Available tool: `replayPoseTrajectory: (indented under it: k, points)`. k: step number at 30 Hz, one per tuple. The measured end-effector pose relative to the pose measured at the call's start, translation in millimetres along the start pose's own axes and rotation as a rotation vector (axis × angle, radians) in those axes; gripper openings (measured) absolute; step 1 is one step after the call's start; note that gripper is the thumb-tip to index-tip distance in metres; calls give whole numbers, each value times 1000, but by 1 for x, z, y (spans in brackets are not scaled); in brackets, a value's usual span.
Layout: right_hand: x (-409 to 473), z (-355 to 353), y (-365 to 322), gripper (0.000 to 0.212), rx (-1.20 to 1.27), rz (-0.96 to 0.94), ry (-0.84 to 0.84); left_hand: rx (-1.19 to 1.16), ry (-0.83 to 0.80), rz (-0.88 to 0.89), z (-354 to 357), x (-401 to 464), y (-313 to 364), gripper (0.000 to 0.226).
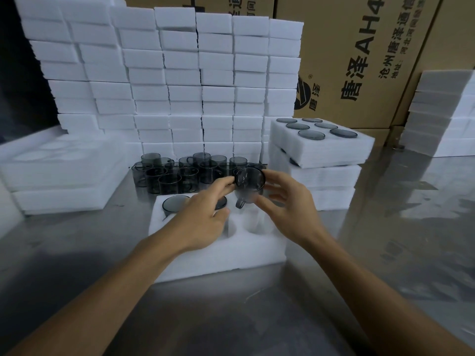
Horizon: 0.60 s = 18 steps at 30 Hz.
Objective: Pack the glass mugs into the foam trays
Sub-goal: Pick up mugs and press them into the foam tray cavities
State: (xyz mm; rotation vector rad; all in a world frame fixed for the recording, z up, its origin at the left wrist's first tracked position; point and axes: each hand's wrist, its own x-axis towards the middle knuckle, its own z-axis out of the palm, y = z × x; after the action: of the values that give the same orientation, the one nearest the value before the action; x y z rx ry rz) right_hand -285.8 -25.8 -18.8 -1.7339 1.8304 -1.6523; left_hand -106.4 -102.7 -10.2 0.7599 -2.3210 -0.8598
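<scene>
Both hands hold one smoky glass mug above a foam tray on the steel worktop; left hand fingers pinch its rim; right hand fingers curl around its side; more mugs cluster behind.

Both hands raised, fingers curled.
</scene>
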Motion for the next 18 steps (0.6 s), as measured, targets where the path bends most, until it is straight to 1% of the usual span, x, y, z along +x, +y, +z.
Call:
replayPoseTrajectory:
  k: [5, 11, 18]
  points:
    - [2, 0, 6, 51, -5, 62, -42, 113, -62, -25, 0, 0, -5, 73]
    - [5, 3, 12, 55, -20, 115, -79, 177, -120, -53, 0, 1, -6, 71]
    - [5, 4, 14, 53, -98, 85, -65, 244, -122, -87, 2, 4, -9, 69]
